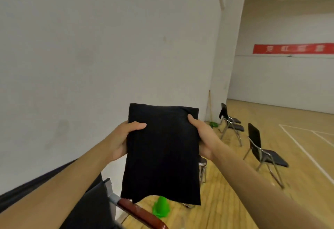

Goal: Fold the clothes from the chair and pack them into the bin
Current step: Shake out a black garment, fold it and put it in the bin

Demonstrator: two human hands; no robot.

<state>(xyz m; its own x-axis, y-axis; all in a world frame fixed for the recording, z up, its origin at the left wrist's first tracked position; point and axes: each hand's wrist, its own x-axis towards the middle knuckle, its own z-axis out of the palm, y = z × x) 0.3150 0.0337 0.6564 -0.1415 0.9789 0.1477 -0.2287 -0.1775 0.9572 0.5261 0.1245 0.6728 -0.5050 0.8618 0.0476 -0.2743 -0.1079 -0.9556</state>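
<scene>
Black folded garment (162, 154) held up in mid-air in front of the chest, against the white wall (90, 48), long axis running top to bottom, lower edge hanging free. Left hand (122, 138) clasped round the left edge near the top, thumb laid across the front face, fingers hidden behind the cloth. Right hand (202, 136) gripping the right edge at about the same height, thumb on the front, rest of it behind. Both equally near, one to each side, so the bundle sits squarely between them. No bin anywhere in view; cannot tell which way it lies, so probably a turn or a look down needed before packing. Directly below: a dark chair back with a red-brown wooden armrest (142, 214) and a green cone (160, 209) on the wood floor (235, 201), both close under the hanging hem. Open floor to the right, apart from black folding chairs (262, 149) standing well off along the wall.
</scene>
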